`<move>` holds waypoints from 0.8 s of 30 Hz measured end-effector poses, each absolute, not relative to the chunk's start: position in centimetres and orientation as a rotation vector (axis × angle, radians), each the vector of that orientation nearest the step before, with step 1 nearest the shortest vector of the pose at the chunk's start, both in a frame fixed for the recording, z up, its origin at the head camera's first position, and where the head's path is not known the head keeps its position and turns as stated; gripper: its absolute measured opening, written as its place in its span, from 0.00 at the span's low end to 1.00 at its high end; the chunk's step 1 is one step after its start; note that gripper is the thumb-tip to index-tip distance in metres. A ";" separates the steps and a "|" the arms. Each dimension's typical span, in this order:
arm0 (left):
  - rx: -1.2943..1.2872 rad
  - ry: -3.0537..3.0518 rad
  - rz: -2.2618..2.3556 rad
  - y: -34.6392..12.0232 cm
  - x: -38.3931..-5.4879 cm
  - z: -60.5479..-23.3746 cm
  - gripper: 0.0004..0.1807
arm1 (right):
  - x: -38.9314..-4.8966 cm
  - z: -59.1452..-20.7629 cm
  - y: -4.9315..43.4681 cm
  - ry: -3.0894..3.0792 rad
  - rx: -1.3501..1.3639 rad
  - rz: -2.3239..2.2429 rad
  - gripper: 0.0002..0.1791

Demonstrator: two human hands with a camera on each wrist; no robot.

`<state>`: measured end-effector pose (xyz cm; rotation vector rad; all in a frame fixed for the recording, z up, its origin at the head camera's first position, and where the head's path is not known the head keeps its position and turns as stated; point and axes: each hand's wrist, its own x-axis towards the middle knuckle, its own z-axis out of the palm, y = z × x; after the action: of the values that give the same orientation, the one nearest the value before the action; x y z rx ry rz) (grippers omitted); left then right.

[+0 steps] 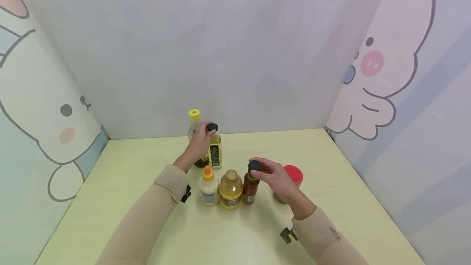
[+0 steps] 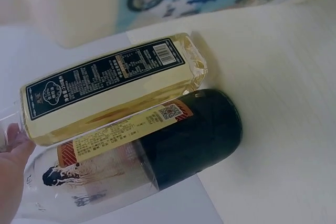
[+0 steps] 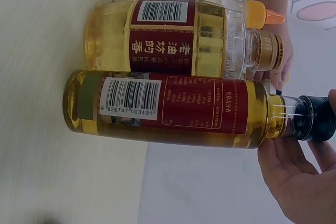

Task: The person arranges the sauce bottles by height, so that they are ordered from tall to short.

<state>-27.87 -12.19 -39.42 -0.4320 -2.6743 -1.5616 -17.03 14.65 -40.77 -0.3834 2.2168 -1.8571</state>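
My left hand (image 1: 200, 142) pinches a square-sided oil bottle (image 1: 215, 154) near its black cap, with a black label down the side. Right beside that bottle stands a yellow-capped bottle (image 2: 194, 135) holding dark liquid, partly covered by the hand in the head view. My right hand (image 1: 276, 177) holds a slim oil bottle (image 3: 184, 111) around its neck and black cap; its label is red. Close to its left, a round oil bottle (image 1: 230, 193) with a tan cap stands upright. A white squeeze bottle (image 1: 209, 191) with an orange nozzle is next to that.
A red-lidded jar (image 1: 293, 174) stands behind my right hand, partly hidden. Pale yellow tabletop (image 1: 147, 150) runs back to a wall (image 1: 220, 52), and side walls with cartoon animals rise left and right.
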 end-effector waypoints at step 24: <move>-0.297 -2.705 -1.472 -10.7 -29.1 -39.5 0.25 | -16.8 -40.5 14.5 2.219 -0.359 -1.866 0.25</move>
<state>-29.12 -10.66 -39.49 -0.2966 -2.7048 -1.4724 -16.82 14.52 -40.48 -0.3588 2.2186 -1.8657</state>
